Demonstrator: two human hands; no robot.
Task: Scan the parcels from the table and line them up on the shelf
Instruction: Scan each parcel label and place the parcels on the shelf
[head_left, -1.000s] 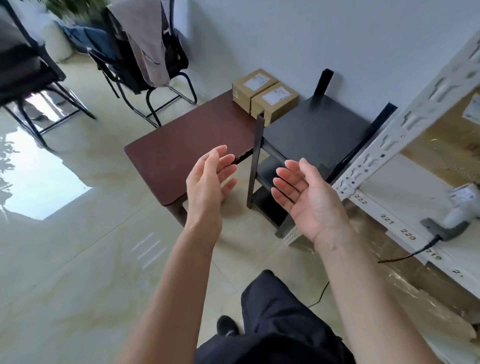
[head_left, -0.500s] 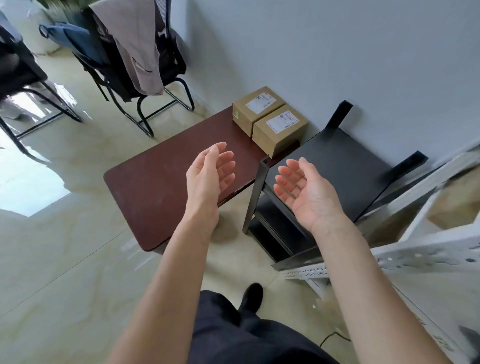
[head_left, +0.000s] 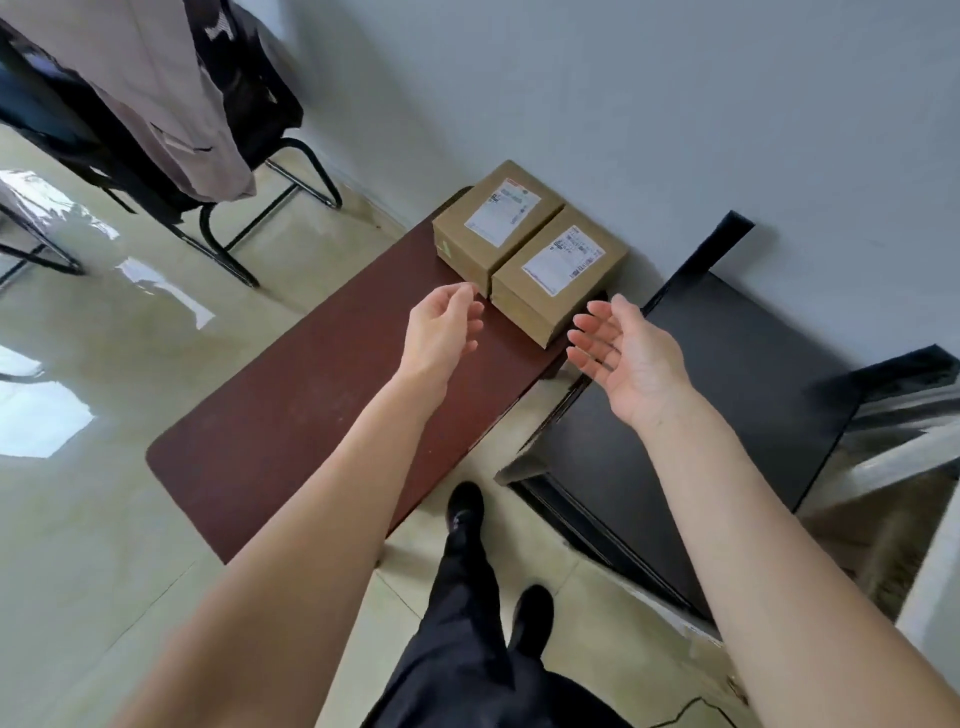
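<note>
Reaching with both grips spread and empty, left hand (head_left: 441, 327) and right hand (head_left: 631, 358) flank the nearer parcel (head_left: 558, 275); it and the farther parcel (head_left: 493, 218) sit unscanned on the counter (head_left: 291, 415).

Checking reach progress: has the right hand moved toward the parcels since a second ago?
Yes. The right hand now sits beside the nearer parcel on the table; earlier it was well short.

Office — chair (head_left: 218, 171), labelled parcels (head_left: 530, 249)
</note>
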